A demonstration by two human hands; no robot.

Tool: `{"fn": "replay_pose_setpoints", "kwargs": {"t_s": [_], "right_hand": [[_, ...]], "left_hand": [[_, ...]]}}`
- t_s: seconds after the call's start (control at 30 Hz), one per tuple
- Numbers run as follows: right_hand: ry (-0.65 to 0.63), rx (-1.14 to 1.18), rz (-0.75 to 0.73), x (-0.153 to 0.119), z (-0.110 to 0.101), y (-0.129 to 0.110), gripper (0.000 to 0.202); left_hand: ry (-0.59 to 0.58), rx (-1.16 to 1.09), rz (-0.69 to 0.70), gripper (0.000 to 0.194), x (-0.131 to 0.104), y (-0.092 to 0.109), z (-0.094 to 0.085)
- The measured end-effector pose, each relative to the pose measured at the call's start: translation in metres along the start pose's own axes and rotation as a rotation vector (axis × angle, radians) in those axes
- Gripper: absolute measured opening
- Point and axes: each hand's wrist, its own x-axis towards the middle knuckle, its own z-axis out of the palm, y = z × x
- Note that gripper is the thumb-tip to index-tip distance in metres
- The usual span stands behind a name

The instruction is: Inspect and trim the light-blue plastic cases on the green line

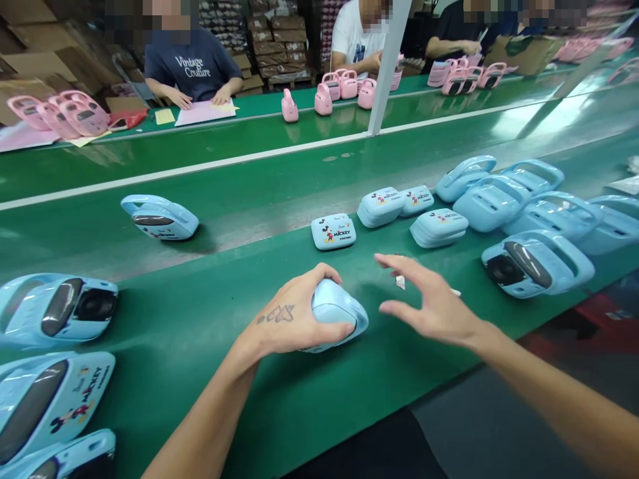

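Note:
A light-blue portable speaker [333,303] with a carrying handle stands on the green work surface [210,372] in front of me. Wrapped over it from the left is my left hand [294,313], with the thumb on the near side. Much of that speaker is hidden under the fingers. My right hand [429,299] hovers just right of it, fingers spread and holding nothing. Behind the hands lie printed light-blue front panels; one panel [333,232] lies alone, and small stacks of panels [439,228] sit to its right.
Several speakers without front panels [536,265] crowd the right side. More speakers [60,406] line the left edge, and one speaker [160,218] stands on the belt [249,199]. A metal post [389,73] rises beyond it. Across, people work among pink speakers [323,98].

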Motion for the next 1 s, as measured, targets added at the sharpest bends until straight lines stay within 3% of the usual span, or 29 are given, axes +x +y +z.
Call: {"fn": "replay_pose_setpoints", "kwargs": {"t_s": [0.07, 0.1, 0.23, 0.3, 0.37, 0.47, 0.57, 0.63, 0.73, 0.87, 1.0], "right_hand": [[-0.113, 0.232, -0.022, 0.004, 0.015, -0.026, 0.095], [-0.153, 0.326, -0.006, 0.007, 0.023, -0.036, 0.095], [-0.097, 0.615, 0.271, 0.013, 0.057, -0.05, 0.058], [-0.053, 0.697, 0.397, 0.007, 0.064, -0.049, 0.049], [-0.074, 0.612, 0.427, -0.003, 0.06, -0.049, 0.043], [-0.084, 0.251, 0.252, -0.016, 0.043, -0.05, 0.022], [0.098, 0.07, -0.146, -0.008, 0.036, -0.052, 0.036], [0.177, 0.039, -0.45, 0.008, 0.044, -0.056, 0.044], [0.143, -0.025, -0.778, 0.03, 0.066, -0.066, 0.059], [0.099, -0.111, -0.79, 0.034, 0.079, -0.079, 0.062], [0.179, -0.138, -0.778, 0.029, 0.082, -0.076, 0.063]], "left_hand": [[0.013, -0.025, -0.036, 0.059, 0.001, -0.002, -0.001], [0.037, -0.042, -0.051, 0.062, 0.002, -0.003, -0.001], [0.189, -0.172, -0.042, 0.068, 0.008, -0.019, 0.002], [0.17, -0.239, -0.014, 0.059, 0.012, -0.031, 0.005], [0.133, -0.284, -0.01, 0.05, 0.016, -0.042, 0.009], [0.051, -0.375, 0.021, 0.04, 0.022, -0.052, 0.015], [-0.064, -0.435, 0.122, 0.033, 0.03, -0.053, 0.021], [-0.11, -0.438, 0.142, 0.033, 0.035, -0.05, 0.026], [-0.122, -0.421, 0.117, 0.031, 0.039, -0.047, 0.033], [-0.103, -0.388, 0.079, 0.037, 0.037, -0.044, 0.037], [-0.089, -0.389, 0.024, 0.039, 0.032, -0.044, 0.042]]}}
